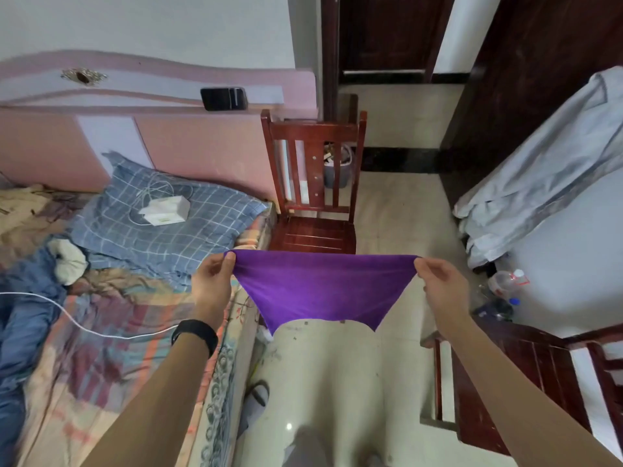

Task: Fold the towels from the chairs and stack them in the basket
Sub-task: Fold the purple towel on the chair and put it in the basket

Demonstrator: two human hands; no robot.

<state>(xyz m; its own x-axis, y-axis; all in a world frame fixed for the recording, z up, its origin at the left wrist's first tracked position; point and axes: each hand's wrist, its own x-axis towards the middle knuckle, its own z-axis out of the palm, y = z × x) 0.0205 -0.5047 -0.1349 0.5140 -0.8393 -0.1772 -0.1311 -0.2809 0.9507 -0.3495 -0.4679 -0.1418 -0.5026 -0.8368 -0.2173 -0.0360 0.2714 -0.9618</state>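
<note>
At centre, hanging in the air between both raised hands, the purple towel (pixel 320 288) is stretching taut along its top edge and sagging into a soft, fleecy-looking wedge with two loose lower corners. I am watching the left hand (pixel 212 281) pinching the towel's top left corner between thumb and fingertips, a black wristband (pixel 195 332) sitting just below it. The right hand (pixel 438 284) is pinching the top right corner the same way.

Under the towel, glossy pale floor tiles (pixel 337 365) are showing scuffs and reflections. At 12 o'clock a dark red wooden chair (pixel 313 183) with a slatted back and seat is standing just behind the towel, and a grey bin (pixel 337 173) is showing through its slats. At 4 o'clock a second wooden chair (pixel 505 375) is lying partly under the right forearm. At 3 o'clock a clear plastic bottle (pixel 505 281) is lying on the floor, and at 2 o'clock a crumpled pale sheet (pixel 546 163) is draping over something white.

At 9 o'clock the bed (pixel 111 358) is running close beside the left arm, carrying a rumpled patterned cover, a blue checked pillow (pixel 168 224) with a white box (pixel 165 208) on it, and a white cable (pixel 84 325). A grey slipper (pixel 254 402) is lying at 7 o'clock.
</note>
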